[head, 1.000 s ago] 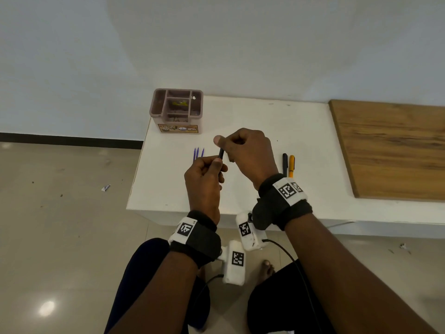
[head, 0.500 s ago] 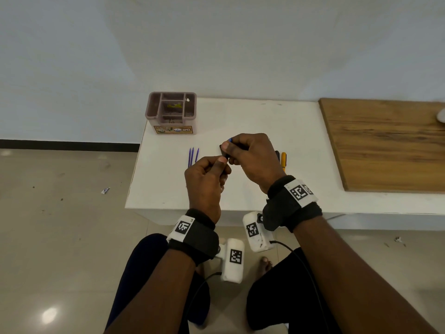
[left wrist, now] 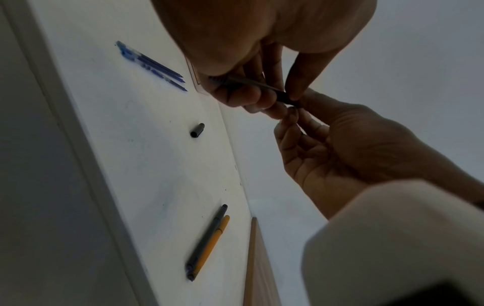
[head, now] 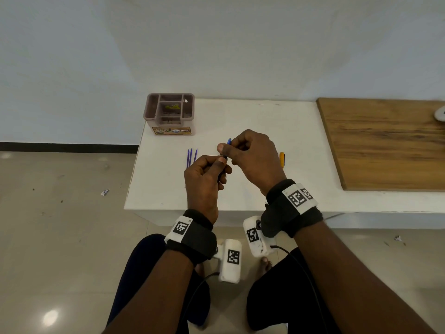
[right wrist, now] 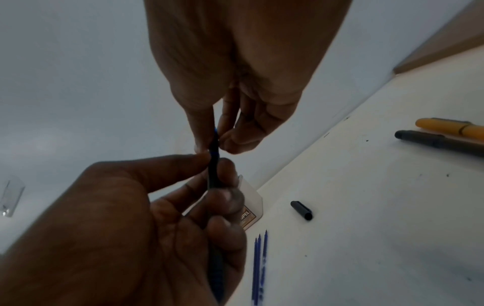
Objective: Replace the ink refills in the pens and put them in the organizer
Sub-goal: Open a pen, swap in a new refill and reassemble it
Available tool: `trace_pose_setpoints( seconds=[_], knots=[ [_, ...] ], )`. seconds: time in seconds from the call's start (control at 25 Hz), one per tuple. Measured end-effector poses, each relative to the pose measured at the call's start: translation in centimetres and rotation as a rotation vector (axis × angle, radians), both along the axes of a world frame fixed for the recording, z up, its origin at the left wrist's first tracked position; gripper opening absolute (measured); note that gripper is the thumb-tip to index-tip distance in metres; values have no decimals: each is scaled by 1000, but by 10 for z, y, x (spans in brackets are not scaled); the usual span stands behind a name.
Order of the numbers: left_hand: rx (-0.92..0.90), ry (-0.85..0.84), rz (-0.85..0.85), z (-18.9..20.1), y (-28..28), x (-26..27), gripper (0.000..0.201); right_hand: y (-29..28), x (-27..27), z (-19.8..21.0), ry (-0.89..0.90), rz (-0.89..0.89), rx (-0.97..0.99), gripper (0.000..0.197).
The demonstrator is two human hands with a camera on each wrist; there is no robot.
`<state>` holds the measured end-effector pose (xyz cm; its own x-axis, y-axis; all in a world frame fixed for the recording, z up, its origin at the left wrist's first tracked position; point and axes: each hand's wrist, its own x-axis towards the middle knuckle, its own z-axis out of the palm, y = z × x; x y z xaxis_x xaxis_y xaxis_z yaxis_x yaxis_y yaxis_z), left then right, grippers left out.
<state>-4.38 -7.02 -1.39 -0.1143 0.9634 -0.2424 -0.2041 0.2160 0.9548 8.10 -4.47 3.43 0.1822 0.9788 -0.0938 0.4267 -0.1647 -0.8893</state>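
Note:
My left hand [head: 222, 165] grips a dark pen barrel [head: 221, 175], held up above the white table [head: 240, 191]. The right hand [head: 227, 147] pinches a blue refill [head: 229, 141] that sticks out of the barrel's top end. In the right wrist view the refill [right wrist: 216, 134] sits between thumb and fingers, just above the barrel [right wrist: 214, 169]. Three loose blue refills [head: 191, 156] lie side by side left of the hands. A mauve organizer [head: 169, 114] with several compartments stands at the table's far left corner.
A black pen cap [left wrist: 197, 130] lies loose on the table under the hands. A black pen [left wrist: 207, 238] and a yellow pen [head: 281, 159] lie together to the right. A wooden board [head: 385, 143] covers the table's right part.
The blue refill tip has come into view above the right hand's fingertips; a second ago only the dark pen showed there. Both hands stay close together over the table.

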Motion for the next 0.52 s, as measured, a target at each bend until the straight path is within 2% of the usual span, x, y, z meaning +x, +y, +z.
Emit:
trace_pose_setpoints(
  seconds=[0.2,0.32,0.44,0.52],
  knots=[
    [-20,-6,15,-5,-1,0,16,-1,1,-2,-19,91,-7,18],
    [-26,-1,21,-6,-1,1,15,-1,-1,-1,-13,107,-24,23],
    [-23,-1,12,-6,-2,2,15,-1,-2,1,-5,37,-50,35],
    [-26,-4,7,-5,-3,3,15,-2,-1,-1,-7,4,-52,35]
  ],
)
